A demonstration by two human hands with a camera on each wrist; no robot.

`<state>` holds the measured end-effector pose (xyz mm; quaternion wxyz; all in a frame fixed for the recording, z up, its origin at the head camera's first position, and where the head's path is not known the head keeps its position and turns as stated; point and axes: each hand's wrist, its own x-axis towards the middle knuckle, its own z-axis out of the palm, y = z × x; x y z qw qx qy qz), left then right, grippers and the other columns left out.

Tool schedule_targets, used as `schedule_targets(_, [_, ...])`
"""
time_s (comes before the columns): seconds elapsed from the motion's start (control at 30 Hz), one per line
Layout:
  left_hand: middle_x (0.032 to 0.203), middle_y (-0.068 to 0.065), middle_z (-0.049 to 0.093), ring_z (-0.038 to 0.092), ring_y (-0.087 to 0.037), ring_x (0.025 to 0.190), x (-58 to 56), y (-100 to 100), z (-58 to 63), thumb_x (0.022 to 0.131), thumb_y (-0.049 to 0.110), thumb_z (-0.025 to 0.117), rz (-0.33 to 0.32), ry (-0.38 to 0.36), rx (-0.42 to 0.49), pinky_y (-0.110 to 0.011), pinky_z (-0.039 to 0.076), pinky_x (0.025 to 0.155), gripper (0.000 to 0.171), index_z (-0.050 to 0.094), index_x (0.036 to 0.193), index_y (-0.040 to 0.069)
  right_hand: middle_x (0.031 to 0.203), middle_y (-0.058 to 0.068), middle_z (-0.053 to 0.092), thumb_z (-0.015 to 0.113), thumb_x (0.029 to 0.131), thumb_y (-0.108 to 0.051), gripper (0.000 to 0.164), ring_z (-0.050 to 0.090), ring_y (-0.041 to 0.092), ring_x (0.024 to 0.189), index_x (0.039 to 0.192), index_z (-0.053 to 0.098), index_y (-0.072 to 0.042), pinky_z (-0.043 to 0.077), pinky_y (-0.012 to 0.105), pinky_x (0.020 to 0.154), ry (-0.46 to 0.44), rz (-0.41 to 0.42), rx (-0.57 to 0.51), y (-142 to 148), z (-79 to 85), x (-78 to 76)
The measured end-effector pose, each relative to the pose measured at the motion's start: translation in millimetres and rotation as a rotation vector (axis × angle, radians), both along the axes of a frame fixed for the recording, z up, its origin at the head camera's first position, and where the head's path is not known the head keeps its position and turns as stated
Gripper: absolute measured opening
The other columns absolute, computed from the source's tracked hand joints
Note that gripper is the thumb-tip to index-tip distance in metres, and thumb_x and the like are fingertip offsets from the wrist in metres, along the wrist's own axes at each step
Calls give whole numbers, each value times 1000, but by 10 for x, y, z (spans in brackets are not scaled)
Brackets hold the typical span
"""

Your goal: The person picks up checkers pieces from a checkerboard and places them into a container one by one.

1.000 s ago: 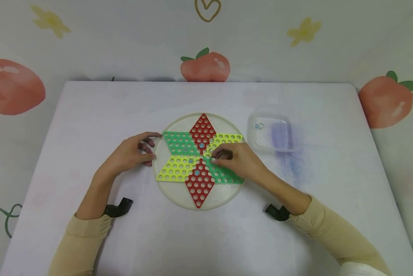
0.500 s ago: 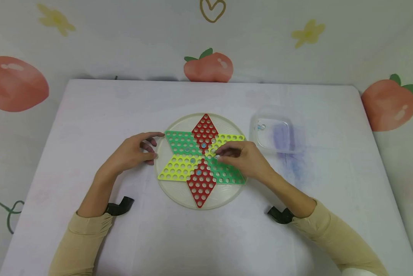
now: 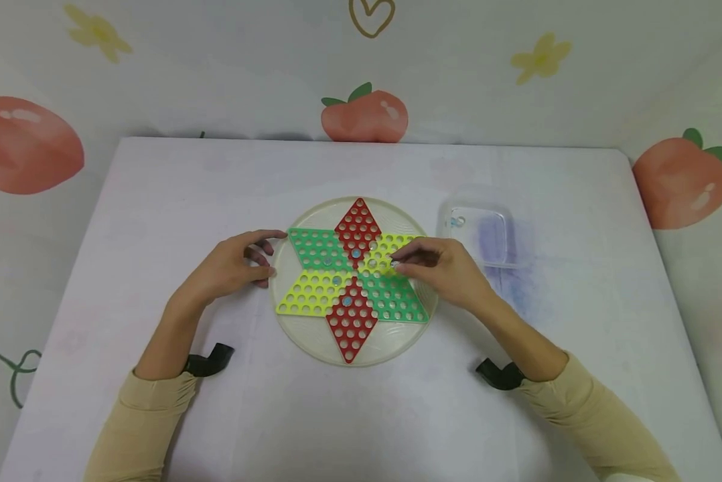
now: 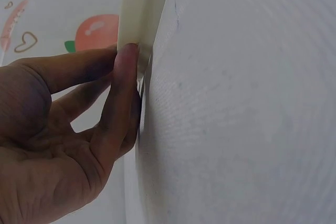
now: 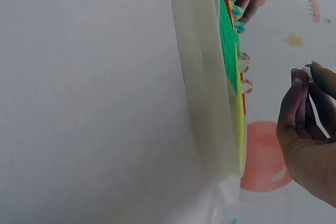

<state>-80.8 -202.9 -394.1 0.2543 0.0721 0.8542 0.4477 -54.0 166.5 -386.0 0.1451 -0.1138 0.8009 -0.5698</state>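
One worktop (image 3: 313, 428) fills most of the middle and lower frame, and at its centre lies the round board (image 3: 391, 345), marked in red, green and yellow. Right of the board, towards mid-right of the frame, sits a clear container (image 3: 490, 265) with something like marbles (image 3: 457, 221) in its upper left corner. The left hand (image 3: 231, 268), left of centre, grips nothing; its fingers are spread and touch the board's rim. Such light bracing seems right: enough to stop a slide, without a tilt that might set loose balls rolling. The right hand (image 3: 454, 271), just right of centre, pinches a pale marble (image 5: 308, 72) above the board. So small and slick a ball probably calls for a fingertip pinch, firm but not squeezed hard, with the palm raised well above the blue-tinted marbles (image 3: 347, 302) and clear marbles (image 3: 372, 264) seated near the board's middle.
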Motion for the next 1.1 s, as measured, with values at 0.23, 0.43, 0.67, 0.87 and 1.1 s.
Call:
schedule_targets(0.23, [115,-16,51,58,-29,97,4,-7,2,87,-3,72,7,-6,4,-31,60,69,61,52,143,10,95,10,72,77,86,-7,15,67,17,81,99,72,-1,55,23,72,36,-39,-8,110,49,-42])
schedule_targets(0.43, [114,-15,51,59,-29,96,3,-12,-20,86,-5,71,12,-7,-2,-31,60,69,61,52,142,12,96,10,71,77,87,-8,17,66,15,82,100,71,0,55,21,74,40,-79,21,234,94,-99])
schedule_targets(0.67, [113,-15,52,61,-27,94,-9,-14,-24,86,-4,72,4,11,-11,-31,60,69,61,53,142,12,97,5,70,76,88,-10,20,67,16,84,103,69,2,54,22,76,35,-137,24,412,190,-160])
schedule_targets(0.87, [114,-15,52,61,-27,94,-9,-11,-19,86,-4,72,9,2,-9,-31,60,69,61,52,142,12,101,4,70,76,88,-12,21,67,15,86,104,68,1,54,20,77,37,-194,30,559,247,-187])
schedule_targets(1.1, [116,-16,51,60,-28,97,-6,-9,-17,87,-4,72,6,-12,6,-31,60,70,63,51,144,11,102,-2,71,76,89,-15,27,68,12,92,111,70,0,53,19,81,23,-251,45,678,250,-216])
